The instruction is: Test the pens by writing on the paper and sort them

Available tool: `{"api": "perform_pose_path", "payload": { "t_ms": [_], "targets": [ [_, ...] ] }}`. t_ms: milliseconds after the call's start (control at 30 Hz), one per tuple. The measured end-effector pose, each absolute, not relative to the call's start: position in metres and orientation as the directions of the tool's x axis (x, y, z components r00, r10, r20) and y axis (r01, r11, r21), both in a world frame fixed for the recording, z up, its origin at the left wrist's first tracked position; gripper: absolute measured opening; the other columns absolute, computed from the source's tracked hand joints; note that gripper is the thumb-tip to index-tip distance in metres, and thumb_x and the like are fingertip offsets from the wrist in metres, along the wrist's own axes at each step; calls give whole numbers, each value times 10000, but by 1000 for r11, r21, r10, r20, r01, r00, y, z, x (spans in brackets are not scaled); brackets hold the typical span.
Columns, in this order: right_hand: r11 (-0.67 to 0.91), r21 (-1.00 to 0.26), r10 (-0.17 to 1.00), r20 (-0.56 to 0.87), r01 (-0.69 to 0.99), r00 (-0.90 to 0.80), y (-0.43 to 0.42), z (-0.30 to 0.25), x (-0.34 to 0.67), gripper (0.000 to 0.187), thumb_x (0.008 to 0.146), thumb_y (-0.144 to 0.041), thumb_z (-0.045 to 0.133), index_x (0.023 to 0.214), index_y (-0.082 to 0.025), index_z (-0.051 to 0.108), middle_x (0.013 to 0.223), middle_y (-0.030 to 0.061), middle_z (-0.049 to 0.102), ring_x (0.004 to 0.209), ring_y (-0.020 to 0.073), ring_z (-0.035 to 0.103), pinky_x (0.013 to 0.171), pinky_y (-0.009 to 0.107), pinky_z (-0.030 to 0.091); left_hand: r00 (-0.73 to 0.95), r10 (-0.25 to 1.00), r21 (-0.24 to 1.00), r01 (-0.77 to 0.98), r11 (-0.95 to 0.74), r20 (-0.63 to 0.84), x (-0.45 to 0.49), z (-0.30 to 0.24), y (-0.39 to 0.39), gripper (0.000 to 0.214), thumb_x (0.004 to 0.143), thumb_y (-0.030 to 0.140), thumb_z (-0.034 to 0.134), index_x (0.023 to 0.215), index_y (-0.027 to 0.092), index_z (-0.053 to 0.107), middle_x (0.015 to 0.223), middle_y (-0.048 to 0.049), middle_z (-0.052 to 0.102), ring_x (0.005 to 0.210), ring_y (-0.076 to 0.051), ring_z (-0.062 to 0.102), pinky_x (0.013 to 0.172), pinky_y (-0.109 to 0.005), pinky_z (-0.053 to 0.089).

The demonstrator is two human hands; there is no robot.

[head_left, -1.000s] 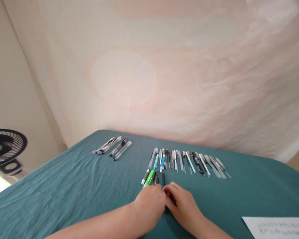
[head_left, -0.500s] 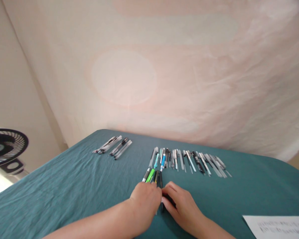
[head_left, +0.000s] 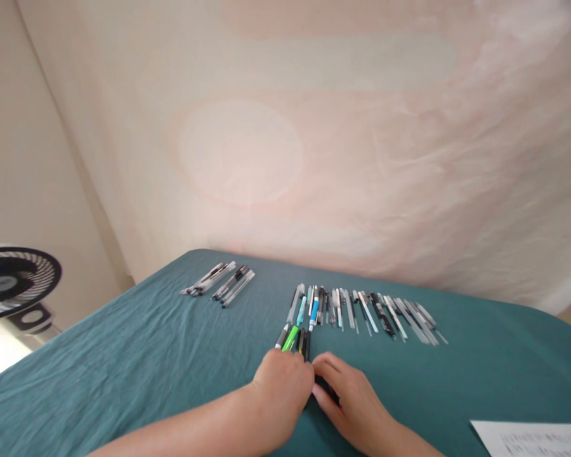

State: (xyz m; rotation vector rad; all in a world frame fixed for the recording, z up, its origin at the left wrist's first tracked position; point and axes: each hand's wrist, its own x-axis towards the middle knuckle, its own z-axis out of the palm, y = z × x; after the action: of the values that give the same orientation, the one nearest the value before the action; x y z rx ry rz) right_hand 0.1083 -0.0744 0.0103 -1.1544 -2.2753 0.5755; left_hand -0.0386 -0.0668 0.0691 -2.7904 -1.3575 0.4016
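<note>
My left hand [head_left: 284, 395] is closed over a few pens on the cloth, its fingertips hidden beneath it. Beyond its knuckles stick out a bright green pen [head_left: 290, 338], a grey-and-white pen [head_left: 282, 336], a dark pen with a gold clip [head_left: 301, 341] and a black pen [head_left: 307, 346]. Pressed close against it on the right, my right hand [head_left: 347, 397] has thumb and index finger pinched at the black pen's near part, which is mostly covered. Just past these lie a blue-and-white pen [head_left: 314, 312] and a turquoise pen [head_left: 301, 311].
A row of clear, white and black pens [head_left: 385, 316] runs rightward across the green cloth [head_left: 171, 368]. Two small bundles of clear pens [head_left: 214, 279] lie at the far left. A printed sheet [head_left: 533, 438] is at the right front; a fan [head_left: 16, 282] stands beyond the left edge.
The view has shifted slightly, so everything sits a little lower and to the right. Both hands stay together at the pens; less of the black pen's near end shows between them.
</note>
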Motion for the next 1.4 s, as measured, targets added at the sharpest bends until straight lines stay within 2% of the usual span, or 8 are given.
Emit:
{"api": "perform_pose_path", "payload": {
  "t_ms": [167,367,500,667,767,900,1167,1400],
  "targets": [
    [545,-582,827,251,603,-504,-74,9,107,181,781,-141,459,920,-218,545,946,32,572,839,158,545,709,235,420,583,779,-130,775,-618,-231,-39,71,-68,117,688,121,582,780,115,653,774,-138,666,730,-272,641,588,-332,490],
    [557,-571,821,266,604,-505,-72,5,108,218,788,-155,446,966,-225,550,981,39,569,868,162,550,749,252,426,576,793,-53,802,-596,-199,-50,87,-65,224,644,298,659,801,139,641,796,-116,668,730,-263,639,617,-318,484],
    [567,-559,814,269,604,-515,-71,3,109,241,804,-168,435,1013,-233,538,1017,44,559,905,171,542,780,268,424,505,863,60,861,-505,19,-73,88,-30,238,722,403,557,831,199,615,839,-64,660,803,-241,617,676,-319,463],
    [577,-576,804,280,579,-524,-71,1,109,241,826,-176,418,1029,-237,532,1012,41,556,905,163,545,788,265,420,158,949,114,974,-194,272,-119,62,37,311,817,365,452,1070,197,519,1079,-73,593,998,-195,547,852,-280,383],
    [588,-579,796,288,565,-533,-71,1,109,229,840,-199,410,1027,-242,535,1006,38,554,907,159,543,792,262,416,28,953,106,992,-63,302,-148,44,61,442,830,305,445,1234,147,365,1226,-149,493,1076,-241,499,882,-326,355],
    [567,-583,811,273,581,-517,-71,3,110,217,860,-259,399,1031,-240,531,1000,37,544,843,144,555,748,247,428,-68,947,94,995,40,315,-173,22,75,542,824,317,464,1275,83,273,1294,-213,400,1134,-270,444,900,-332,332],
    [645,-523,742,253,557,-620,-72,4,112,479,712,-535,565,1078,-227,541,986,56,536,826,180,560,692,260,444,-121,956,79,992,103,268,-191,-3,96,309,856,289,388,1109,122,447,1124,-156,544,998,-228,543,800,-295,396],
    [643,-517,747,259,565,-613,-71,2,111,497,688,-537,595,1084,-242,544,1015,48,543,879,189,551,760,283,425,-110,950,62,993,96,292,-198,-7,100,274,857,271,371,1079,147,474,1088,-127,555,945,-227,555,735,-290,416]
  ]
}}
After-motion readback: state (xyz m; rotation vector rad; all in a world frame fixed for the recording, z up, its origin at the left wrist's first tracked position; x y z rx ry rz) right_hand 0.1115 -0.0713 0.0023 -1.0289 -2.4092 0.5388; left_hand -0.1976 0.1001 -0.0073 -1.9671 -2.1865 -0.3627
